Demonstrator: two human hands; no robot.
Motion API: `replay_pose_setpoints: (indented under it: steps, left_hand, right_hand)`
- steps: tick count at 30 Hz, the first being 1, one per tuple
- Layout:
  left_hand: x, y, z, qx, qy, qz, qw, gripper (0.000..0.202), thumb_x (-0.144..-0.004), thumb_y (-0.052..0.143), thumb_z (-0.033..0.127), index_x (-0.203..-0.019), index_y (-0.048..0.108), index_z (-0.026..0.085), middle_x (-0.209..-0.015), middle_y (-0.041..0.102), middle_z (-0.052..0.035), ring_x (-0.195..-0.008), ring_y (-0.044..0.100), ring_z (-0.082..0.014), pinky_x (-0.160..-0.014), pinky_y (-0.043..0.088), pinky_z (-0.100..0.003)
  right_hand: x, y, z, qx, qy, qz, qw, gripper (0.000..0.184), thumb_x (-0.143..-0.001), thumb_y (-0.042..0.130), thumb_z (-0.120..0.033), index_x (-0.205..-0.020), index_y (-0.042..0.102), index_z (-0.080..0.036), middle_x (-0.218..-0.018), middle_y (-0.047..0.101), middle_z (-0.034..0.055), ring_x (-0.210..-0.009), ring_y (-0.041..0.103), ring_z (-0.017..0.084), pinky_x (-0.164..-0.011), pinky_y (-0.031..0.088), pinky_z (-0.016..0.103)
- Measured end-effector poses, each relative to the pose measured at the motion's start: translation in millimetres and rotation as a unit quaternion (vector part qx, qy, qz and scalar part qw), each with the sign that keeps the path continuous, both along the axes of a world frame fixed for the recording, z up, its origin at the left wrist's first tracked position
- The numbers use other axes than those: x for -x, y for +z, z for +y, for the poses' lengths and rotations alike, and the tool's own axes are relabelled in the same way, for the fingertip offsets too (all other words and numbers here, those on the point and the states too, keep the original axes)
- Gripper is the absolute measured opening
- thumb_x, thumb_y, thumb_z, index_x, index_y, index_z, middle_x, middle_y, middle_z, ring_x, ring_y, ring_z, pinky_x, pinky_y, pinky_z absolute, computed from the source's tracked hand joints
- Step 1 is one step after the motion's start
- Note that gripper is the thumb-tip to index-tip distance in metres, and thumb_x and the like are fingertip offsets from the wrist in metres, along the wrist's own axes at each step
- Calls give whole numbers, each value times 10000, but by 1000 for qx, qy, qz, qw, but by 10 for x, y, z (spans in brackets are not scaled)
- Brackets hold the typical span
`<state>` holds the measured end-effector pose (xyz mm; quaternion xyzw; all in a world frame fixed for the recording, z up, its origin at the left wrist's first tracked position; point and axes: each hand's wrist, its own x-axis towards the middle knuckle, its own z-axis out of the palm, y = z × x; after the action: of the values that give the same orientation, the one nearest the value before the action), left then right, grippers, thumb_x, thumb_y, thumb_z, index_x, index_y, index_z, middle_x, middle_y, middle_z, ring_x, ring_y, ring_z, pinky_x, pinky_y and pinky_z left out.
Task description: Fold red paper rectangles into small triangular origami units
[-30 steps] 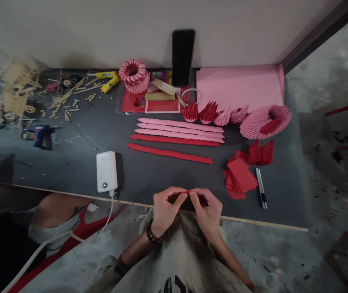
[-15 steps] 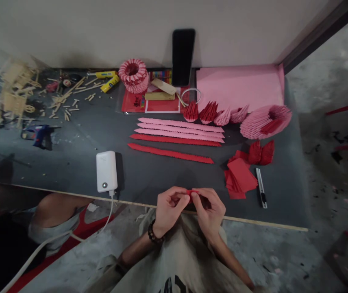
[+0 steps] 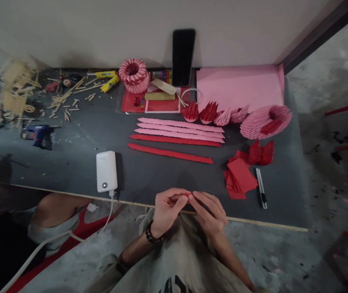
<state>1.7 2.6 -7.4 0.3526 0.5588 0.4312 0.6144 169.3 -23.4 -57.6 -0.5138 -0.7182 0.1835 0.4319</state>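
A small piece of red paper [image 3: 188, 194] is pinched between my fingertips at the table's front edge, mostly covered by them. My left hand [image 3: 169, 208], with a beaded bracelet on its wrist, grips it from the left. From the other side my right hand [image 3: 209, 211] holds it too, thumb and index finger together. To the right lies a loose stack of red paper slips [image 3: 241, 177], beside a utility knife [image 3: 261, 188]. Beyond my hands, red strips [image 3: 170, 153] and pink strips [image 3: 180, 129] of interlocked folded paper run side by side.
Folded-paper clusters [image 3: 209, 112] and a pink paper piece [image 3: 265, 122] stand behind. A phone [image 3: 183, 57] leans on the wall. On the left are a white power bank [image 3: 106, 171], its cable, a glue gun [image 3: 41, 134] and wooden sticks [image 3: 67, 93]. Another person's leg [image 3: 55, 207] shows lower left.
My fingertips have closed in further around the red paper, so less of it shows. My right hand has shifted slightly and its fingers are straighter. The things on the table have not moved.
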Motion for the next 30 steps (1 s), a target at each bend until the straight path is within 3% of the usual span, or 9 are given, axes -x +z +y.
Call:
replay_pose_setpoints:
  steps: [4, 9, 13, 17, 20, 23, 25, 27, 30]
  left_hand:
    - [8, -74, -23, 9, 2, -20, 1000, 308, -770, 860, 437, -893, 769, 170, -863, 832, -94, -772, 801, -229, -750, 674, -338]
    - [-61, -114, -29, -53, 35, -22, 998, 202, -823, 827, 362, -866, 758, 177, -900, 818, -87, -846, 788, -215, -814, 658, -351]
    - [-86, -79, -20, -149, 32, 82, 985, 101, -883, 762, 298, -874, 770, 198, -900, 800, -75, -896, 764, -209, -833, 647, -363]
    - [-39, -74, -5, -249, 9, 231, 941, 67, -906, 714, 218, -903, 777, 241, -928, 812, -48, -947, 758, -214, -905, 632, -403]
    - [1, -73, 20, -294, -19, 294, 909, 129, -904, 696, 175, -994, 757, 245, -913, 807, -33, -916, 758, -194, -867, 635, -360]
    - [15, -57, 43, -309, -36, 336, 889, 224, -883, 696, 154, -1084, 736, 243, -922, 801, -34, -903, 750, -189, -862, 622, -337]
    - [10, -39, 46, -309, -38, 354, 882, 198, -865, 695, 145, -1025, 747, 250, -891, 795, -26, -870, 743, -190, -848, 612, -330]
    - [-2, -18, 39, -293, -30, 357, 887, 138, -850, 698, 150, -935, 749, 246, -852, 787, -22, -823, 736, -185, -815, 603, -316]
    - [-28, 14, 25, -224, -19, 332, 916, 81, -843, 696, 170, -875, 738, 231, -817, 778, -17, -761, 725, -167, -773, 590, -291]
  right_hand:
    - [54, 114, 70, 67, -31, 81, 994, 306, -874, 708, -193, -1104, 760, -388, -1063, 785, 14, -971, 743, 202, -828, 643, 373]
    - [216, 209, 129, 146, -78, 184, 969, 174, -844, 742, -221, -1015, 749, -255, -970, 774, 54, -900, 732, 198, -802, 626, 366]
    - [277, 223, 121, 188, -106, 214, 953, 125, -885, 697, -239, -999, 747, -240, -961, 772, 48, -895, 731, 181, -814, 621, 342]
    - [288, 234, 82, 217, -134, 210, 944, 116, -913, 665, -267, -992, 739, -226, -936, 786, 45, -858, 750, 176, -804, 630, 327]
    - [293, 242, 59, 214, -129, 193, 949, 133, -920, 654, -253, -1024, 732, -230, -949, 794, 40, -857, 757, 175, -804, 628, 321]
    - [309, 247, 58, 195, -133, 164, 958, 137, -912, 661, -236, -1025, 738, -241, -930, 790, 28, -821, 747, 166, -776, 618, 305]
    - [325, 249, 64, 185, -139, 154, 961, 128, -902, 676, -238, -1009, 746, -243, -905, 789, 24, -793, 741, 164, -752, 612, 298]
    - [339, 249, 67, 181, -152, 162, 958, 113, -893, 693, -242, -990, 751, -242, -883, 790, 20, -771, 738, 163, -732, 610, 293]
    - [340, 234, 63, 172, -167, 174, 955, 96, -876, 717, -240, -964, 753, -254, -861, 784, 10, -753, 734, 162, -718, 608, 297]
